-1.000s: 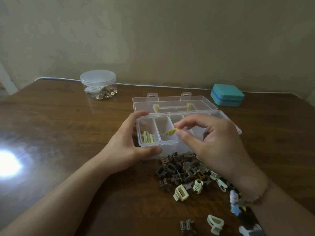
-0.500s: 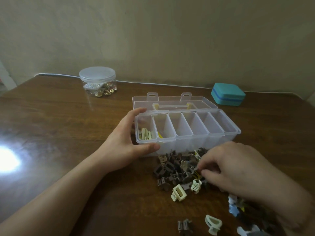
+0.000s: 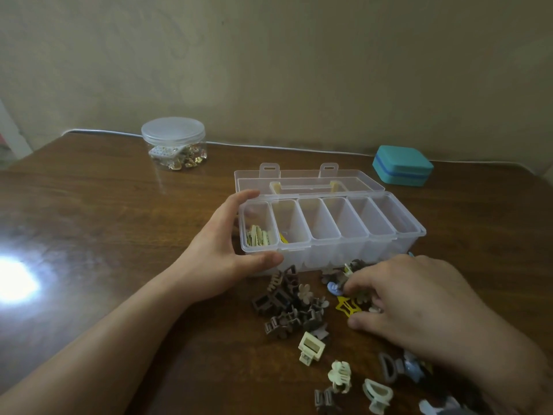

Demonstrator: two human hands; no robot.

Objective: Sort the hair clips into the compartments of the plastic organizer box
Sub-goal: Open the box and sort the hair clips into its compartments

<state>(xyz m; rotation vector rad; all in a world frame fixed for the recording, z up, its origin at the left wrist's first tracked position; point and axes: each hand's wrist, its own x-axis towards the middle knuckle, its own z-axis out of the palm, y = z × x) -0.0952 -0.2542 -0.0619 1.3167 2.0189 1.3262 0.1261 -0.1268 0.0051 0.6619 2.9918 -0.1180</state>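
Observation:
A clear plastic organizer box (image 3: 389, 235) with several compartments stands open, its lid lying flat behind it. The leftmost compartment holds cream clips (image 3: 258, 236); a yellow clip (image 3: 283, 238) lies in the second. My left hand (image 3: 224, 253) grips the box's left end, thumb on the front wall. A pile of mostly brown hair clips (image 3: 287, 307) lies in front of the box. My right hand (image 3: 419, 307) rests on the pile's right side with fingers spread; a yellow star clip (image 3: 347, 307) lies between thumb and forefinger, and a blue clip (image 3: 333, 287) is at the fingertip.
Loose cream clips (image 3: 311, 347) and grey ones lie near the table's front edge. A lidded clear jar (image 3: 173, 145) of trinkets stands at the back left, a teal case (image 3: 402, 166) at the back right. A white cable (image 3: 269, 146) runs along the wall.
My right hand let go of a yellow clip into the second compartment, then came down onto the pile and spread it. My left hand stayed on the box.

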